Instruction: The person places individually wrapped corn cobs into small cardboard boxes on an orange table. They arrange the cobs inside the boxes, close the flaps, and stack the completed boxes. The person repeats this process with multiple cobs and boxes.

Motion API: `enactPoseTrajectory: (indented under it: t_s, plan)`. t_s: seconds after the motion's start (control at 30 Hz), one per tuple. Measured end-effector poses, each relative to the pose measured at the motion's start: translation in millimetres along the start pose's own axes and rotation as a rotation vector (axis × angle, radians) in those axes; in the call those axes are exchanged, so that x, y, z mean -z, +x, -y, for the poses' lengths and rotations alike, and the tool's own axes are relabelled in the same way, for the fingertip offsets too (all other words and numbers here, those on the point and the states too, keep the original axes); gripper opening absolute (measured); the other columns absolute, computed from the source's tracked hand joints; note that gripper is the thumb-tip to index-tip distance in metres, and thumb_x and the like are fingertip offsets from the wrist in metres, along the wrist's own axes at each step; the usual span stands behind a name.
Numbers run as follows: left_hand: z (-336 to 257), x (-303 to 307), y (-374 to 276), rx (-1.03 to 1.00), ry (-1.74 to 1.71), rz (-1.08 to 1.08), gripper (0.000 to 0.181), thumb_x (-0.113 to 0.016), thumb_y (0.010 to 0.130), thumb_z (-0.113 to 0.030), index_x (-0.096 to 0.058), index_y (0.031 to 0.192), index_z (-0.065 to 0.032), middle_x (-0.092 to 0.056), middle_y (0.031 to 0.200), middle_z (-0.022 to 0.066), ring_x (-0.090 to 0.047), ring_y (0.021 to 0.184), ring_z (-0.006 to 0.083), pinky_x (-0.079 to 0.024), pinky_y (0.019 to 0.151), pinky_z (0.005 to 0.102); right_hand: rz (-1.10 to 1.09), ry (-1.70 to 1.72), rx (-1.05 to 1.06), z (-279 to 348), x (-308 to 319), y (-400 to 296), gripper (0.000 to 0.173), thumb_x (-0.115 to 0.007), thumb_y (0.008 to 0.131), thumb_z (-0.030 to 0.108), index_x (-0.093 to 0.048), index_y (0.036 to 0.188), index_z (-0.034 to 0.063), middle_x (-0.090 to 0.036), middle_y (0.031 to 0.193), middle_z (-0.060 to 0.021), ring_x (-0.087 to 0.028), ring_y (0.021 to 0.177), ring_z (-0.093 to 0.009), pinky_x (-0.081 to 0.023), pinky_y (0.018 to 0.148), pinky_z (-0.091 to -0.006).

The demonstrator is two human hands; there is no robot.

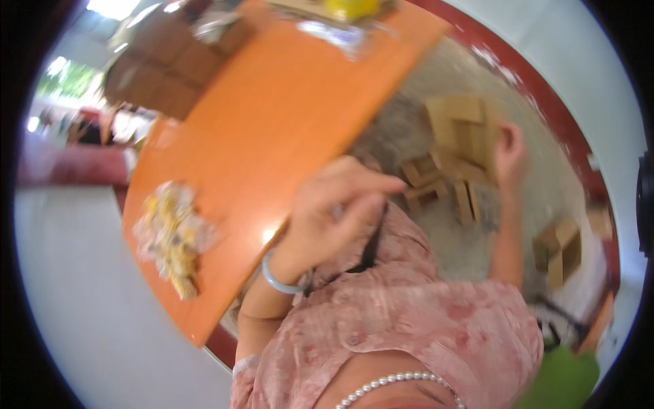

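Observation:
My left hand (342,199), with a pale bangle on its wrist, is raised at the edge of the orange table (265,112); its thumb and forefinger point to the right and nothing shows between them. Farther right, my right hand (511,153) hangs over the floor beside an open cardboard box (465,128). It is blurred, with curled fingers, and whether it holds anything cannot be told. Clear plastic bags with yellowish contents (176,235) lie on the near left part of the table.
Stacked brown cartons (158,71) stand along the table's far left side. A clear plastic packet (334,36) and a yellow item (352,7) are at its far end. Small open cardboard boxes (424,184) lie on the floor, another box (559,250) farther right. White walls flank both sides.

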State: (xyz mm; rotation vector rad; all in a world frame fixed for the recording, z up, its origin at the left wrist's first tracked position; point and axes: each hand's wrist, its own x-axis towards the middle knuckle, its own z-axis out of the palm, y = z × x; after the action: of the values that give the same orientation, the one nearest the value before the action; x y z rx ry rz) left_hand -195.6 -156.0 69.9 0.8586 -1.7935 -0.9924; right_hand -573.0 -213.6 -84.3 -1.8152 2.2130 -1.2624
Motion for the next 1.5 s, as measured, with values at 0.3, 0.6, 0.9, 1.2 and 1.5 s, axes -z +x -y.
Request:
enactPoseTrajectory:
  t_s: [0.3,0.6,0.9,1.2,1.5]
  plan:
    - [-117.1,44.8,-64.2,-0.541,-0.699,0.034,0.025,-0.055,0.099,-0.005,-0.065,0.119,0.0071,-0.064,0.100,0.0190,-0.064,0.085,0.0268,-0.053,0.074,0.0348,-0.072,0.134,0.481,157.8,61.8,41.2,0.030,-0.048,0.090,-0.004,-0.055,0.118,-0.0001,-0.061,0.113,-0.0146,-0.061,0.107,-0.028,-0.046,0.099,-0.0361]
    - [-160.1,45.9,-60.7,-0.919,-0.577,-0.056,0.026,-0.068,0.093,-0.015,-0.071,0.109,0.0040,-0.067,0.086,0.0187,-0.065,0.076,0.0243,-0.052,0.062,0.0311,0.261,0.689,0.939,359.4,-11.2,32.4,0.020,-0.050,0.080,-0.005,-0.055,0.098,0.0025,-0.057,0.082,-0.0064,-0.056,0.069,-0.015,-0.045,0.063,-0.0270]
    - [-80.3,68.3,-78.6,-0.524,-0.151,-0.067,0.019,-0.058,0.094,0.000,-0.072,0.106,0.0013,-0.068,0.092,0.0157,-0.065,0.083,0.0218,-0.053,0.071,0.0327,0.549,0.738,1.537,473.5,-176.6,13.3,0.014,-0.058,0.083,0.013,-0.062,0.094,0.0052,-0.068,0.087,-0.0121,-0.066,0.087,-0.033,-0.052,0.077,-0.0425]
    - [-10.2,192.0,-135.2,0.313,0.851,-0.691,0.016,-0.065,0.091,-0.008,-0.075,0.104,-0.0082,-0.073,0.085,0.0093,-0.069,0.077,0.0190,-0.051,0.068,0.0291,0.635,0.636,1.342,447.9,-191.5,17.9,0.022,-0.058,0.090,0.017,-0.068,0.104,0.0039,-0.070,0.097,-0.0116,-0.067,0.091,-0.031,-0.052,0.081,-0.0394]
    - [55.8,228.3,-81.1,0.562,0.757,-0.237,0.021,-0.063,0.092,-0.019,-0.076,0.108,-0.0120,-0.074,0.094,0.0128,-0.070,0.085,0.0288,-0.054,0.076,0.0383,1.243,0.081,1.361,449.6,-210.9,22.9,0.039,-0.069,0.087,0.027,-0.065,0.120,0.0061,-0.069,0.111,-0.0138,-0.066,0.101,-0.028,-0.052,0.090,-0.0403]
